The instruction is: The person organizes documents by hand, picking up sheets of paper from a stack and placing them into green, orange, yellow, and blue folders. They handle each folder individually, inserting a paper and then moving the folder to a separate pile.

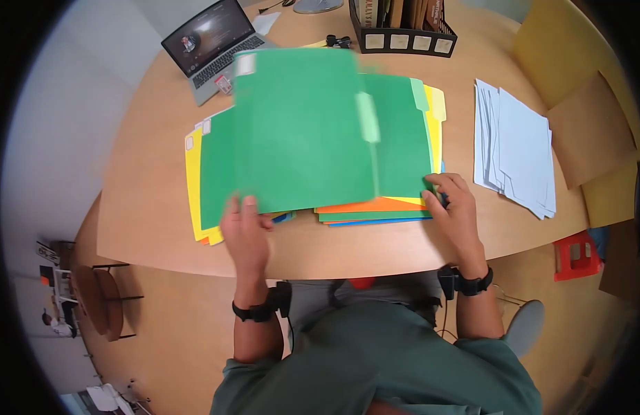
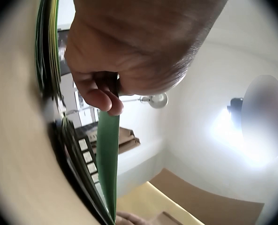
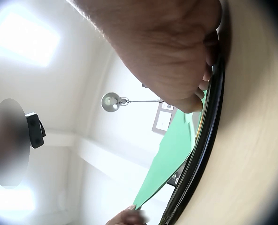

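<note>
Fingers of the left hand [image 1: 246, 235] pinch the raised green folder [image 1: 299, 131] at its near left corner, above the left pile [image 1: 217, 166] and right pile [image 1: 401, 131]; right-hand [image 1: 458, 214] fingers grip the latter's near right corner; one-corner support risks sagging and spilling (contents unseen); far black rack [image 1: 387, 41] holds books [image 1: 397, 12].

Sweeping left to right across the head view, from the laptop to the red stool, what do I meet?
Laptop → raised green folder → right hand → white papers → red stool.
</note>
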`<action>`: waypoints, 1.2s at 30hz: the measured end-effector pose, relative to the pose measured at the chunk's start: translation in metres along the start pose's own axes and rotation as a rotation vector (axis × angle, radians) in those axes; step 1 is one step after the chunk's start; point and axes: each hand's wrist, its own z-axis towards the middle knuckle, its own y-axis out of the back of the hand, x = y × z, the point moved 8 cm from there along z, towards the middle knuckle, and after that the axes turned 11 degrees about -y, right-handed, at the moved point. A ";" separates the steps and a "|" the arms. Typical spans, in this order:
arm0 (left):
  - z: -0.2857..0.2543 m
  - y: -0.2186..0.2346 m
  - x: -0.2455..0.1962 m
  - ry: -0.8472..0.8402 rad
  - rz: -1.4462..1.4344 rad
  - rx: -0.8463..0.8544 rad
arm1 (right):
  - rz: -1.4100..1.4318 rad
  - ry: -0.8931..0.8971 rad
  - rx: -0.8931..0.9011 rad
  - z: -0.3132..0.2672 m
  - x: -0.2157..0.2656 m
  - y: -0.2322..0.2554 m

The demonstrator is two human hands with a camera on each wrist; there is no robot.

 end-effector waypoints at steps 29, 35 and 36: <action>-0.045 -0.079 -0.049 -0.456 0.526 0.395 | -0.360 -0.134 -0.260 0.035 -0.093 0.144; -0.032 -0.112 -0.052 -0.481 0.665 0.591 | 0.090 -0.183 0.027 0.023 -0.034 0.090; -0.032 -0.115 -0.052 -0.485 0.663 0.598 | 0.127 -0.139 0.085 0.017 -0.023 0.073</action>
